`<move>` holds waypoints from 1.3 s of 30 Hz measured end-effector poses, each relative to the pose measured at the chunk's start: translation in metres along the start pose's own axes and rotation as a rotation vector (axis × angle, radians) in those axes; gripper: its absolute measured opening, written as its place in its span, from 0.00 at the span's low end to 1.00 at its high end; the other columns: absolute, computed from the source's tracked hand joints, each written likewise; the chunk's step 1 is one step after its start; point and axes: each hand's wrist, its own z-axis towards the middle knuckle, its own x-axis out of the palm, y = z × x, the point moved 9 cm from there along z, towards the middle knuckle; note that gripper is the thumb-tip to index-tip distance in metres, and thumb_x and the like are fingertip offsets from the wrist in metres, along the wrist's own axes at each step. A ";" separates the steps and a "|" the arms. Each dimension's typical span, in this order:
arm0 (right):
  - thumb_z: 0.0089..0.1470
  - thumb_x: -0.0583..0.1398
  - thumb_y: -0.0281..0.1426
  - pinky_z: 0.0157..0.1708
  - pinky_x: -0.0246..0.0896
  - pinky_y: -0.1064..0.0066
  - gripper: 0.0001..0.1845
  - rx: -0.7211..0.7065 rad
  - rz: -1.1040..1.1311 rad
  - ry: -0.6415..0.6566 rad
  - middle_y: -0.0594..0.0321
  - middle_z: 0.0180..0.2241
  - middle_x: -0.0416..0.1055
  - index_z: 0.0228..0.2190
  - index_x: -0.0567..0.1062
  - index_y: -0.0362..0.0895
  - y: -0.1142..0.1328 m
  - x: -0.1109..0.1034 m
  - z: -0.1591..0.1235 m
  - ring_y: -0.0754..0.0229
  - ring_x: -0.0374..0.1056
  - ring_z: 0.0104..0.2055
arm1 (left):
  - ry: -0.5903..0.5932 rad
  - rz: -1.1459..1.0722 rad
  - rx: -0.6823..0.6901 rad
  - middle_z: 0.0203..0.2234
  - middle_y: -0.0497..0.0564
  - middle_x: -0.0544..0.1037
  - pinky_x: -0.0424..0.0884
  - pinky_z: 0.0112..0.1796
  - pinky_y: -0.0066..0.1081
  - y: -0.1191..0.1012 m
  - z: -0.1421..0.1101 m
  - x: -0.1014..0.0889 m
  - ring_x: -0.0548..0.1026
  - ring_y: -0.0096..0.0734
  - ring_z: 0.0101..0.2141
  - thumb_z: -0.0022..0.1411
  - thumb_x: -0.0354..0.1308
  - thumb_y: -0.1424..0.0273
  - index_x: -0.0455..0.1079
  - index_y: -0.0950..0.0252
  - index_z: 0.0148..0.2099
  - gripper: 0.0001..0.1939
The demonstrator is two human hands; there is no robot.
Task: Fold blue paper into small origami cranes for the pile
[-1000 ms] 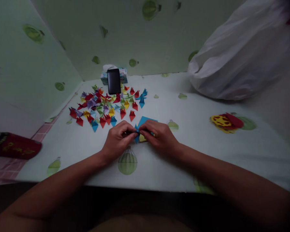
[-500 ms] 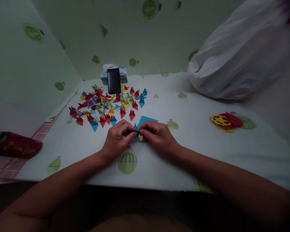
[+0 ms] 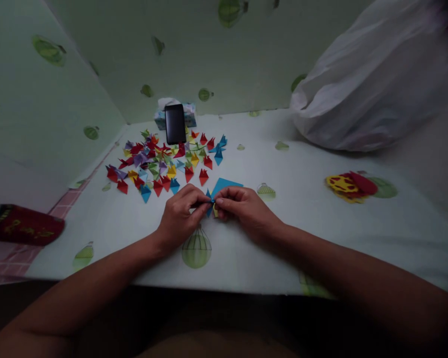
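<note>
Between my fingertips is a small piece of folded blue origami paper (image 3: 208, 209), partly hidden by the fingers. My left hand (image 3: 182, 211) pinches it from the left, thumb against forefinger. From the other side my right hand (image 3: 242, 209) pinches it too, and the two hands nearly touch. Just behind them a flat blue paper sheet (image 3: 226, 185) lies on the table, with a bit of yellow paper showing under my right fingers. Many small folded paper cranes (image 3: 157, 164) in red, blue, yellow, green and purple spread out beyond my left hand.
A dark phone (image 3: 175, 124) leans on a tissue box (image 3: 189, 113) at the back. Yellow and red paper cutouts (image 3: 349, 186) lie at the right. A large white plastic bag (image 3: 351, 104) fills the back right. A red can (image 3: 24, 223) is at the left edge.
Both hands stay pinched on the blue paper in nearly the same place. My right fingers have shifted slightly, and less of the yellow paper beneath shows. The camera has tilted a little.
</note>
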 end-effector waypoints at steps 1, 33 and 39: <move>0.51 0.67 0.35 0.30 0.58 0.70 0.08 0.014 0.035 0.003 0.67 0.23 0.71 0.28 0.76 0.42 -0.002 0.001 0.000 0.66 0.64 0.25 | -0.004 0.007 0.013 0.30 0.50 0.76 0.72 0.32 0.29 -0.001 0.000 0.000 0.75 0.29 0.32 0.63 0.61 0.81 0.75 0.66 0.37 0.05; 0.54 0.62 0.34 0.30 0.57 0.70 0.08 -0.007 -0.026 -0.045 0.69 0.22 0.68 0.27 0.72 0.43 -0.001 0.004 -0.005 0.66 0.62 0.24 | -0.014 0.061 0.083 0.32 0.51 0.76 0.73 0.34 0.29 -0.008 -0.003 0.001 0.75 0.29 0.34 0.64 0.60 0.80 0.75 0.66 0.38 0.05; 0.54 0.62 0.32 0.30 0.59 0.70 0.05 -0.063 -0.188 -0.018 0.69 0.22 0.69 0.29 0.73 0.43 0.010 0.003 -0.002 0.65 0.64 0.25 | 0.034 -0.037 -0.098 0.30 0.49 0.75 0.70 0.32 0.28 0.010 -0.001 0.004 0.75 0.29 0.31 0.63 0.62 0.79 0.74 0.66 0.35 0.05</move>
